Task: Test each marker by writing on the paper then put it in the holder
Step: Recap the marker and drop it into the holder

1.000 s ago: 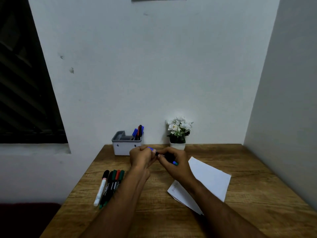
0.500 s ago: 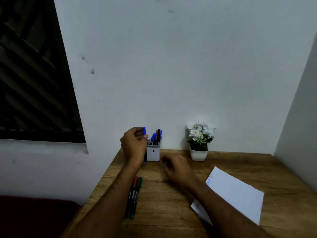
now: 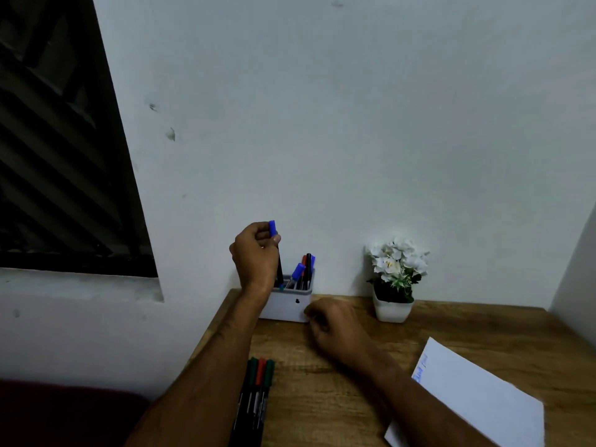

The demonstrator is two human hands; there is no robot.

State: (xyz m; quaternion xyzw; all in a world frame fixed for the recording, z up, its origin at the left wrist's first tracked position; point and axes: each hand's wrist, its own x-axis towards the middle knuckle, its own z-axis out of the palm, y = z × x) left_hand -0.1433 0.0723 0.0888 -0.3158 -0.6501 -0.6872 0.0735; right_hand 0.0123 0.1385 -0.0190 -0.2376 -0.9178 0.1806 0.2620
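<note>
Lowering a blue-capped marker (image 3: 279, 262) upright into the grey holder (image 3: 287, 304), tip just inside the rim.

Left hand (image 3: 256, 256) pinches it near the cap; right hand (image 3: 335, 330), fingers loosely curled on nothing (as far as I can see), rests on the table (image 3: 451, 321) just right of the holder. Spare markers (image 3: 256, 395) lie nearer than the holder, paper (image 3: 474, 398) farther right, flower pot (image 3: 394, 309) beside it.

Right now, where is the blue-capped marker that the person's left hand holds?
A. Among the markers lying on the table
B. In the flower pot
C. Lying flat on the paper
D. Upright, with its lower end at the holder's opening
D: the left hand pinches the blue-capped marker upright, its lower end at the rim of the white holder.
</note>
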